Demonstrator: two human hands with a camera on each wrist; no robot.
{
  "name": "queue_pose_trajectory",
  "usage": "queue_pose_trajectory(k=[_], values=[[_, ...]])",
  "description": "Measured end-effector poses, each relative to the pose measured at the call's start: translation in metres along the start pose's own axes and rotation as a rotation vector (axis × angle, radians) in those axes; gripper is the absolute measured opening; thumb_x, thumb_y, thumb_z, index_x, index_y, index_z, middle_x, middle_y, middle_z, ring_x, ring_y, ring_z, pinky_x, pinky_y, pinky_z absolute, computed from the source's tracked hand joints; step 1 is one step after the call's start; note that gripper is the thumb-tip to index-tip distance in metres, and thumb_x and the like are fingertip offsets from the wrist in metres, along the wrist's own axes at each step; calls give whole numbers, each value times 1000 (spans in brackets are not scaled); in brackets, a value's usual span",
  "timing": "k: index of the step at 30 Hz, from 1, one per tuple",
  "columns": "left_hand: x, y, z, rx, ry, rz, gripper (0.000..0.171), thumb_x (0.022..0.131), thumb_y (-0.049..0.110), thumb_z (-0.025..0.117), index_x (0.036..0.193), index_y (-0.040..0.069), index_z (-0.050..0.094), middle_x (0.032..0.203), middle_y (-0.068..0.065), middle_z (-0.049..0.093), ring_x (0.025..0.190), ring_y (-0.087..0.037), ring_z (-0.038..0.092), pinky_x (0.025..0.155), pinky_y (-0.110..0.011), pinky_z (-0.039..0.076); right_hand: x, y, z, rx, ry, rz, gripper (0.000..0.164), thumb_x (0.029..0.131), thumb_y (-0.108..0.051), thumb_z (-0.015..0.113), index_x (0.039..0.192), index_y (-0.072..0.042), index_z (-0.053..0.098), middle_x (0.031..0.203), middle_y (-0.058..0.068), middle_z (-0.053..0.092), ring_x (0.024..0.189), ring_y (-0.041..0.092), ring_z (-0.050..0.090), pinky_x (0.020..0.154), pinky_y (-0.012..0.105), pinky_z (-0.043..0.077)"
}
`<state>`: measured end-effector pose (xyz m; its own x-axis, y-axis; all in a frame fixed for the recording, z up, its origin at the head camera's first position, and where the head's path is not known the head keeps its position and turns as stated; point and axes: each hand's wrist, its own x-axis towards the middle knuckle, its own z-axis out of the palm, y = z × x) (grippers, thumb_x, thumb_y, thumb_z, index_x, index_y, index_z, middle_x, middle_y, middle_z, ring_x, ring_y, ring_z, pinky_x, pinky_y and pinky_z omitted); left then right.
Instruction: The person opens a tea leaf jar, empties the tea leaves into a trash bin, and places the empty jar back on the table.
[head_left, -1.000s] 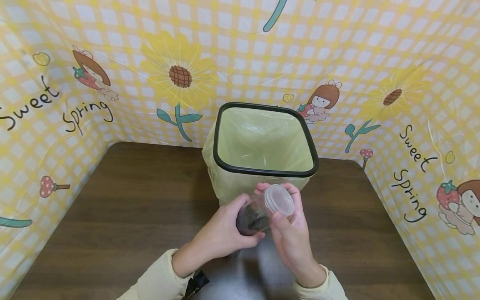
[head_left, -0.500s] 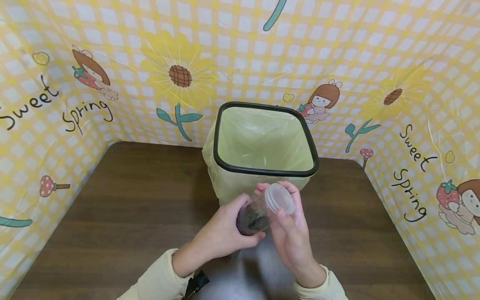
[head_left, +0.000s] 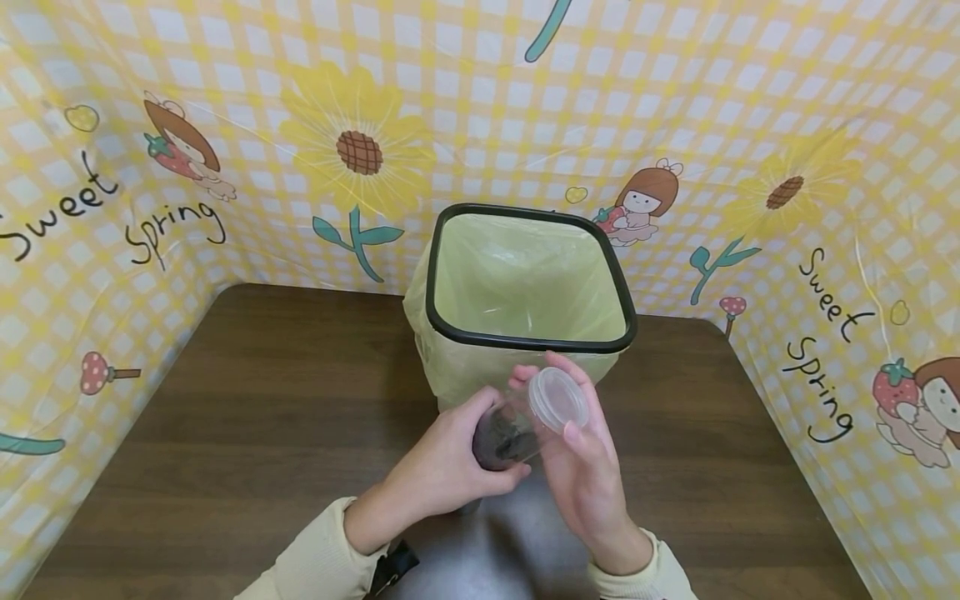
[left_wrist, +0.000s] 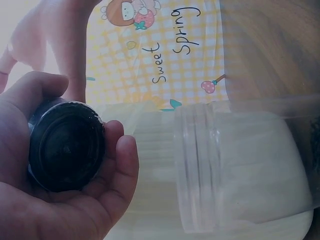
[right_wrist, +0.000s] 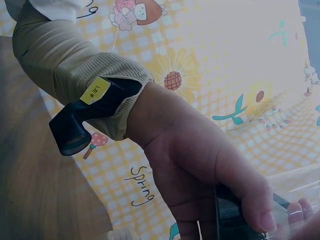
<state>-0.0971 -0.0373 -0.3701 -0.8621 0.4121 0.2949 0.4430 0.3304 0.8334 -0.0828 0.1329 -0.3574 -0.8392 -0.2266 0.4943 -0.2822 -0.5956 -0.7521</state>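
My left hand [head_left: 442,458] grips a clear plastic jar [head_left: 506,433] holding dark material, tilted with its lidded end up to the right. Its black base [left_wrist: 67,145] faces the left wrist camera, with my fingers and thumb curled round it. Around the translucent lid [head_left: 558,398] is my right hand [head_left: 588,467], thumb at the near edge and fingers behind it. The lid sits on the jar's mouth. Below the hands, a second clear jar [left_wrist: 197,170] with a ridged top stands upright, mostly hidden from the head view.
Just beyond the hands stands a bin [head_left: 532,343] with a black rim and a pale yellow liner. The dark wooden table [head_left: 262,400] is enclosed by a yellow checked cloth [head_left: 495,108] at the back and sides.
My right thumb has shifted right along the lid's edge, and the index finger has straightened and risen behind it. The left hand and jar have stayed put.
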Motion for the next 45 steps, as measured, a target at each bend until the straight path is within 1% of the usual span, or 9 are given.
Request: queue_pose_trajectory(k=[3,6,9,13,18,23,34,40,45], values=[[0,0,0,2,0,-6,47,72,16,87,109,16,58,95,10,65,85,-8,61,78,-29,52,0,1,0,-10,10,-1,64,100,-20,63,152,-7,29,136,11,58,131,23,52,114,36,36],[0,0,0,4,2,-9,47,72,16,87,109,17,58,95,10,65,85,-8,61,78,-29,51,-1,2,0,-28,29,-1,72,97,-23,72,152,-11,27,136,10,59,131,22,53,113,35,37],[0,0,1,6,4,-10,47,71,17,87,108,17,58,94,10,65,85,-8,61,77,-29,51,-1,2,1,-40,45,-6,71,94,-25,75,147,-12,29,136,11,59,129,23,55,114,36,37],[0,0,1,3,3,-9,46,72,17,87,107,18,57,93,11,65,84,-8,61,77,-28,51,-1,2,2,-38,67,-5,63,93,-24,76,139,-13,35,136,13,59,127,23,57,114,37,37],[0,1,0,2,1,-13,46,72,17,87,107,18,57,94,11,64,84,-8,61,77,-28,51,-1,1,3,-66,75,10,50,96,-23,73,131,-14,39,136,13,59,127,24,58,112,36,37],[0,1,0,1,0,-16,45,72,18,87,108,19,58,94,12,65,84,-7,61,77,-28,51,-1,0,2,-63,54,11,45,99,-24,69,132,-14,40,138,14,57,129,24,56,113,36,36],[-1,1,1,-5,-7,-36,44,73,18,87,106,19,58,93,12,64,83,-7,61,75,-28,51,-1,0,1,-2,18,5,44,102,-15,59,141,-9,38,139,15,56,130,24,55,116,37,34],[-1,0,1,-1,-3,-21,45,73,18,87,107,18,58,94,11,65,83,-7,61,76,-28,51,-1,-1,0,1,0,10,46,99,-8,49,144,-5,38,140,14,55,131,25,54,116,38,34],[-1,0,1,-2,-5,-17,45,73,18,87,107,17,58,94,9,66,83,-7,61,76,-28,51,0,-1,0,6,-10,20,53,96,-9,47,148,-3,37,139,12,56,133,24,51,116,37,33]])
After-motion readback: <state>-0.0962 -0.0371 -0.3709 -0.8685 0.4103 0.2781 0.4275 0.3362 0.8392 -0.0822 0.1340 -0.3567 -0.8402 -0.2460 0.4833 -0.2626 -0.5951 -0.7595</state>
